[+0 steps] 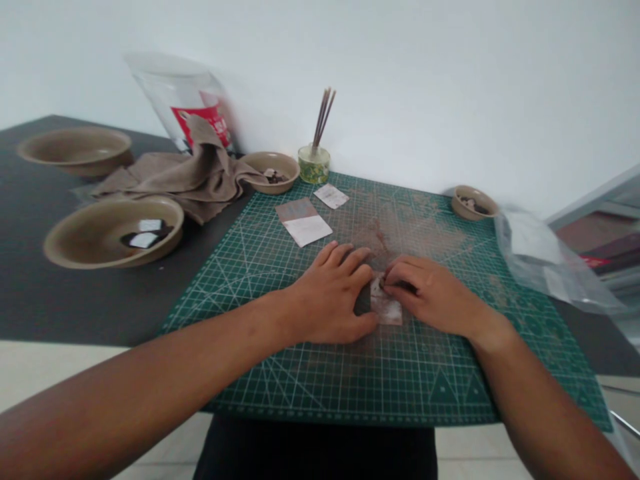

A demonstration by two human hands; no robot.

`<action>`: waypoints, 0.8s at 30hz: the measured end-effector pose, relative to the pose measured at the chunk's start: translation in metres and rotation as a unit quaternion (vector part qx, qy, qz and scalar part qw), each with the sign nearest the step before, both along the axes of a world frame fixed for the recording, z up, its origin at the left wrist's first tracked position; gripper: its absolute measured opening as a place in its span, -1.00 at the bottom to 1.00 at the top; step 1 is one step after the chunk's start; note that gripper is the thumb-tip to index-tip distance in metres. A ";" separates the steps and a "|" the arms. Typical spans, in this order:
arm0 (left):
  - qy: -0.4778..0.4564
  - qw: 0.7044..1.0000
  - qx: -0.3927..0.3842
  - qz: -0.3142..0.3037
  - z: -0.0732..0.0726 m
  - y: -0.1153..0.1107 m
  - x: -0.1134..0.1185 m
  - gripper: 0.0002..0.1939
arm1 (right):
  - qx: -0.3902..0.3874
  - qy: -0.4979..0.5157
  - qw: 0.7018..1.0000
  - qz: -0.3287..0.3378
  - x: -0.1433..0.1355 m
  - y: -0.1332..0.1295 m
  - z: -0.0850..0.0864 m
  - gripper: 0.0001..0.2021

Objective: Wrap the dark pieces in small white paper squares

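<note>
My left hand (337, 293) lies on the green cutting mat (300, 373) with its fingers spread, its thumb and fingertips beside a small whitish, smudged card (387, 311). Over the upper part of that card, my right hand (425, 290) pinches something small and dark, too hidden to name. Brown dust is scattered on the mat around and beyond both hands. Farther back lie a white and brown card (310, 230) and a smaller white packet (331, 196).
Bowls (60, 257) (75, 150) and a brown cloth (170, 177) are at the left. Behind stand a clear container (175, 90), a small bowl (270, 183) and a green glass with sticks (314, 167). At the right are another small bowl (467, 210) and a plastic bag (540, 257).
</note>
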State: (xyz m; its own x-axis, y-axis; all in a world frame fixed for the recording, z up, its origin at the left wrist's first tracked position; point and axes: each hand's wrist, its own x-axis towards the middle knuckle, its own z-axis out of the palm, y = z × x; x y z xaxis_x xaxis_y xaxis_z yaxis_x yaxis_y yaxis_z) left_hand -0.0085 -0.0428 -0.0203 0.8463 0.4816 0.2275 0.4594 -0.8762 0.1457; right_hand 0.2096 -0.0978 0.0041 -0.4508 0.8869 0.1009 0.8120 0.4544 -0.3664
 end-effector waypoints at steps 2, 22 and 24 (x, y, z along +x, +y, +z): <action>0.004 1.000 -0.006 -0.002 0.001 0.000 0.000 -0.36 | -0.027 0.007 0.999 0.031 0.002 -0.002 0.003 -0.93; 0.058 0.998 -0.007 -0.013 0.007 0.008 0.003 -0.29 | 0.041 0.024 0.999 -0.012 0.003 0.000 -0.002 -0.93; 0.056 0.998 -0.011 -0.016 0.010 0.007 0.002 -0.30 | 0.016 0.019 1.000 0.013 0.006 -0.002 0.001 -0.93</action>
State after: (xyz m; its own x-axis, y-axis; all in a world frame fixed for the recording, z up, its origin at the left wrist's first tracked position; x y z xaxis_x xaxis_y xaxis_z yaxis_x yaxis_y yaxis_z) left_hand -0.0063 -0.0357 -0.0107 0.8807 0.4582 0.1200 0.4461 -0.8876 0.1150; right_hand 0.2154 -0.0997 0.0051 -0.4687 0.8711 0.1468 0.7853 0.4870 -0.3824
